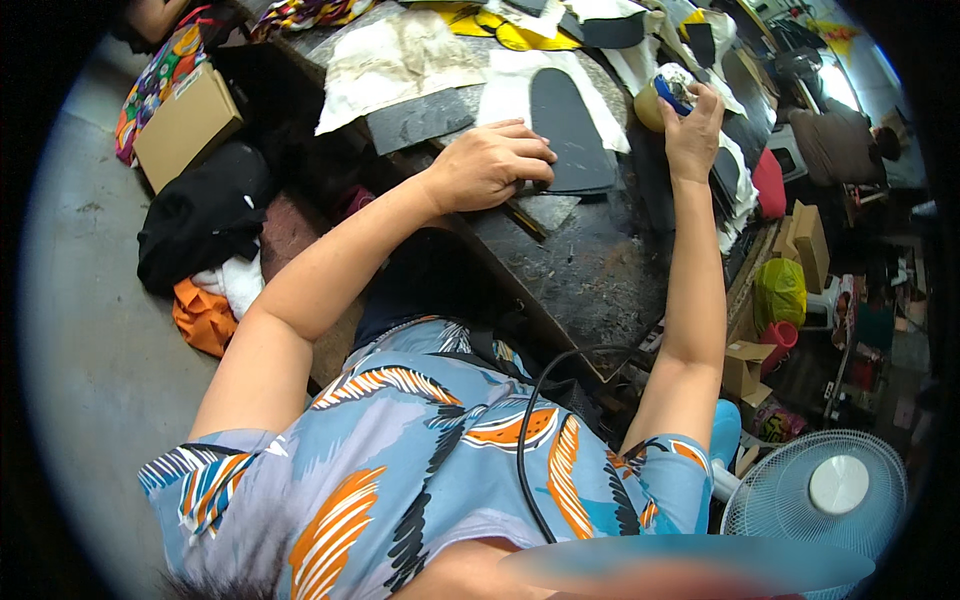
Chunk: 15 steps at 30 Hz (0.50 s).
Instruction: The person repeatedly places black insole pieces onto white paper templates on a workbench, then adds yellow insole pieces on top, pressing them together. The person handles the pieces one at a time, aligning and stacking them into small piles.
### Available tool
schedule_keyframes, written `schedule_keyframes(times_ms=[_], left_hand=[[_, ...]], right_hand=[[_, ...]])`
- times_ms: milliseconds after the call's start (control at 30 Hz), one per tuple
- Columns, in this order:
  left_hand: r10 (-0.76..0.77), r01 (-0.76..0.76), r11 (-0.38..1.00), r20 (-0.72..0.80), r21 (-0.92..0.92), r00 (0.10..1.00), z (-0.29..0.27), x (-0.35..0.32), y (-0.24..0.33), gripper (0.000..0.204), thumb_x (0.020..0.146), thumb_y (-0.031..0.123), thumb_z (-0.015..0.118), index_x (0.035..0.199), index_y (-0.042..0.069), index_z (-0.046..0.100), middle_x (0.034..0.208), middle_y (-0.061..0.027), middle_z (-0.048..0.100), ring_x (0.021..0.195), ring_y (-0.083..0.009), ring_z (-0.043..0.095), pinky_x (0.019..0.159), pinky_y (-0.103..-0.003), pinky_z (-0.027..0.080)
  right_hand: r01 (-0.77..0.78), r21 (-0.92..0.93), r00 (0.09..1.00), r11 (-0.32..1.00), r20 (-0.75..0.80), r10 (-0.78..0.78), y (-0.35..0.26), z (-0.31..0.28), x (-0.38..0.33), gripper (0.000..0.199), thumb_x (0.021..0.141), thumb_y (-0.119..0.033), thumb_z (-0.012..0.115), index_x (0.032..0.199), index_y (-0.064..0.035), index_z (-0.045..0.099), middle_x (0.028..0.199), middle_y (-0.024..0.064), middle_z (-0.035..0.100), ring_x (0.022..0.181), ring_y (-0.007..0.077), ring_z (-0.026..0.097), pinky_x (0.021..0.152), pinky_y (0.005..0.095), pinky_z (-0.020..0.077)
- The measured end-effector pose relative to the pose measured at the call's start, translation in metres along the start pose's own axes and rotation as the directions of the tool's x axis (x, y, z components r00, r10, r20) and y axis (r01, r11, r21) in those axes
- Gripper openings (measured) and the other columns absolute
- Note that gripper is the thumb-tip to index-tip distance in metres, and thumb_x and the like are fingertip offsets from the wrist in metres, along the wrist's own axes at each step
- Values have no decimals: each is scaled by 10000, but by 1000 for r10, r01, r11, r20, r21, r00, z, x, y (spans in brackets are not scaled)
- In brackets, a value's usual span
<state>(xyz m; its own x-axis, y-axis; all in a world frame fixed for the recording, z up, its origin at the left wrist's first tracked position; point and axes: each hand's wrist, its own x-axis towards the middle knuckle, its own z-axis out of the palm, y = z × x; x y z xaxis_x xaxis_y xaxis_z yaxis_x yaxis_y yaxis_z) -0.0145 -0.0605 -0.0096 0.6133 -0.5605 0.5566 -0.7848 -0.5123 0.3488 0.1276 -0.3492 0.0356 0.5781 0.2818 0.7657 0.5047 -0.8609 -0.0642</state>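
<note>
Right now the left hand [490,165] is just at the left edge of the flat, dark grey piece shaped like a shoe sole [566,130]. Its fingers are bent in and close together, with the tips at that edge. I cannot tell if they pinch anything.

The dark piece lies to the right of this hand. It is long and points away from the person, with its round end far off and its wide, straight end close. The left hand is the nearer one.

The right hand [693,130] is out to the right of the dark piece. Its thumb and fingers are bent at the blue rim of a round, yellowish tub [648,110] with white stuff on top. I cannot tell if they hold the rim or something in it.

Part of a thin white sheet [505,88] sits under the dark piece. To its left are a flat grey sheet [415,122] and a big, stained white cloth [385,70]. Bright yellow flat pieces [530,38] lie past its round end. The worn black table [600,290] shows on its near side.
</note>
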Motion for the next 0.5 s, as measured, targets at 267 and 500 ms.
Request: schedule_keyframes(times_ms=[267, 500], left_hand=[[-74, 63, 990, -87, -128, 993, -2, -2, 1, 354, 717, -28, 637, 1043, 103, 671, 1106, -53, 696, 1131, -266, 628, 1122, -448, 398], [-106, 196, 946, -328, 256, 939, 4, 0, 4, 396, 833, 159, 663, 1223, 139, 598, 1266, -94, 591, 1270, -285, 499, 1139, -540, 294]], right_hand=[[162, -89, 987, 983, 16, -161, -22, -5, -3, 1005, 816, -253, 781, 1578, -115, 141, 1448, 274, 426, 1286, 437, 451, 1089, 491, 361], [20, 347, 867, 938, 461, -189, -110, -60, -53, 886, 762, -329, 799, 1505, -115, 366, 1405, 167, 519, 1284, 362, 493, 1086, 429, 398]])
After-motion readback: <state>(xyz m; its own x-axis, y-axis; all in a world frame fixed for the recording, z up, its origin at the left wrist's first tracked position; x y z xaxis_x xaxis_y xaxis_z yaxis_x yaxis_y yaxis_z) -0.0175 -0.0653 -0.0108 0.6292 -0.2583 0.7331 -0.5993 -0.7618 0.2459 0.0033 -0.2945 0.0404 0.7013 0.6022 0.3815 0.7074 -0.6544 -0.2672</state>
